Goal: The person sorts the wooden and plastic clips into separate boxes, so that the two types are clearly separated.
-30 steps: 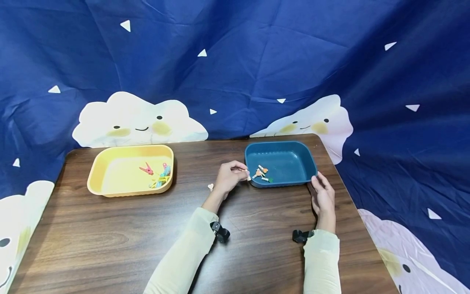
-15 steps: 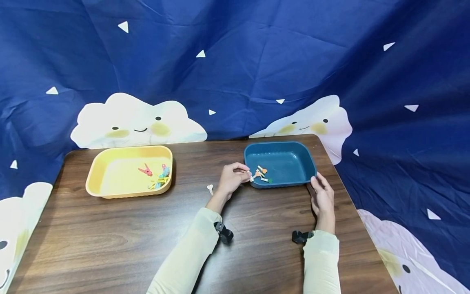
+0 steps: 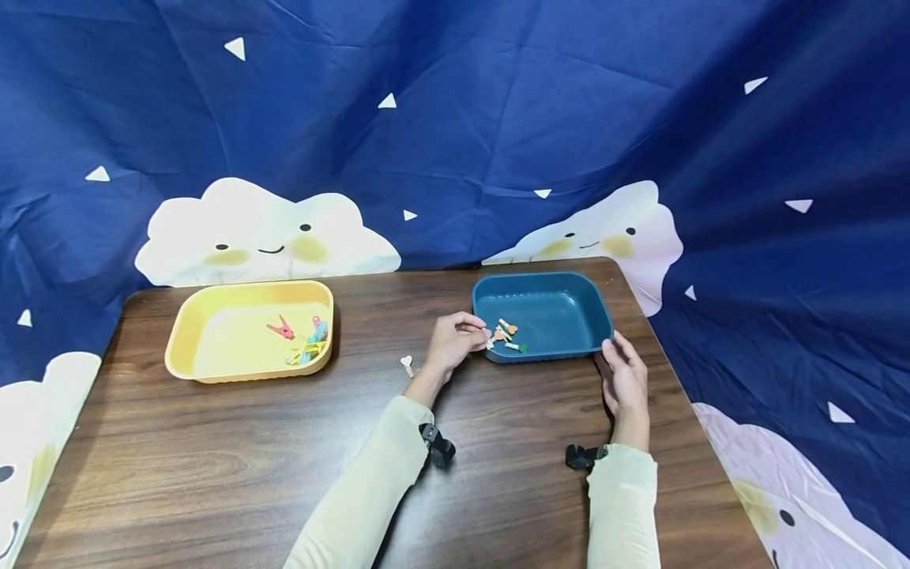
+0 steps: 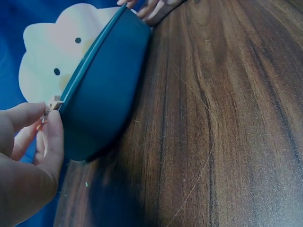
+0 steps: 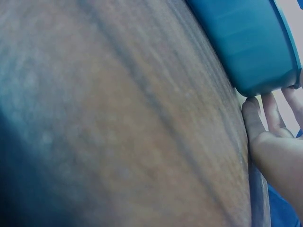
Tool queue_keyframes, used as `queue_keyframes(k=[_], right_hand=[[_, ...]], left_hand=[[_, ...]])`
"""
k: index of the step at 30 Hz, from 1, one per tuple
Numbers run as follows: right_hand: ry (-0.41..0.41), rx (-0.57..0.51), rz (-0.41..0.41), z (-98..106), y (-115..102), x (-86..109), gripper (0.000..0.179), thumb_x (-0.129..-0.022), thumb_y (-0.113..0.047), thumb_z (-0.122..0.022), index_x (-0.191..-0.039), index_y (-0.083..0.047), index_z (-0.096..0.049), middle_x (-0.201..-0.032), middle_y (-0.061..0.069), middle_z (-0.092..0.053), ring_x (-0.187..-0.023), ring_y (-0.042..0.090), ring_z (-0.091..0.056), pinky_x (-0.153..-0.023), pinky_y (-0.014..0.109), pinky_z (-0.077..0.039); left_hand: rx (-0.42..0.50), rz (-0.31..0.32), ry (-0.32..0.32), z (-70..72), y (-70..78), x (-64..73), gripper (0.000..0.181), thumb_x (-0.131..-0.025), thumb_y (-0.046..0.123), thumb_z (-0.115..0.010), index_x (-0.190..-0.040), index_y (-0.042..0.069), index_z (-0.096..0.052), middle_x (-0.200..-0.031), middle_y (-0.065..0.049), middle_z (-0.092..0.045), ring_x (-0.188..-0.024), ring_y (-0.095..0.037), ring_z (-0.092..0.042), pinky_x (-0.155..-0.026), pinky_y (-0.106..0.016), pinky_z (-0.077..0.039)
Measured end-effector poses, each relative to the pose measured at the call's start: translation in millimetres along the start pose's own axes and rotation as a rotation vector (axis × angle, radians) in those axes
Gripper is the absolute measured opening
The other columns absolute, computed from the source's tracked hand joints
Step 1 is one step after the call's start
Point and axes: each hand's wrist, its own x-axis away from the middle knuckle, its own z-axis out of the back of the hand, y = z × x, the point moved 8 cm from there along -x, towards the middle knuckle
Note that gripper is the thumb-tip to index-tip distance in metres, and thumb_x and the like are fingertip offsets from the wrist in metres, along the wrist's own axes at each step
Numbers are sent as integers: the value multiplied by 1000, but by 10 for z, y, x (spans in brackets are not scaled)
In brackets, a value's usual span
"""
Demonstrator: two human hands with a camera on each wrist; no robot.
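Note:
At the near left corner of the blue tray (image 3: 562,324), my left hand (image 3: 453,341) pinches a small wooden clothespin (image 4: 55,102) between thumb and forefinger, right at the rim. Several mini clothespins lie inside that corner, among them one with an orange heart (image 3: 512,329) and one with a green end (image 3: 523,348). My right hand (image 3: 626,378) holds the tray's near right corner, with a fingertip at the rim and other fingers against the outer wall. One more mini clothespin with a white heart (image 3: 407,362) rests on the table beside my left wrist.
A yellow tray (image 3: 220,341) stands at the back left, with a pink clothespin (image 3: 282,327) and several blue and yellow ones in its right end. Behind the wooden table (image 3: 213,458) hangs a blue curtain (image 3: 455,95) with white clouds.
My left hand has shifted slightly right with the clothespin, closer over the blue tray's corner. More of the white-heart clothespin shows. My right hand stays at its corner.

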Motion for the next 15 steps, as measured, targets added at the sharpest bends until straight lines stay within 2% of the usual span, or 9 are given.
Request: queue_keyframes(k=[11,15], right_hand=[[-2,-1,-15,-2,17,6,54,-101,-11,-61,-151,-1,-44,-136,3,-49,-139,22,-42,-117,34,-34],[-12,4,2,-11,-2,4,54,-101,-12,-62,-151,-1,-45,-133,2,-51,-137,21,-43,-117,35,-33]], left_hand=[[-5,12,0,6,10,4,27,-85,-13,-71,-109,-21,-61,-79,-8,-59,-65,-9,-63,-68,-24,-60],[-15,13,3,30,-12,4,27,-85,-13,-70,-110,-21,-61,-80,-7,-58,-65,-8,-62,-70,-27,-61]])
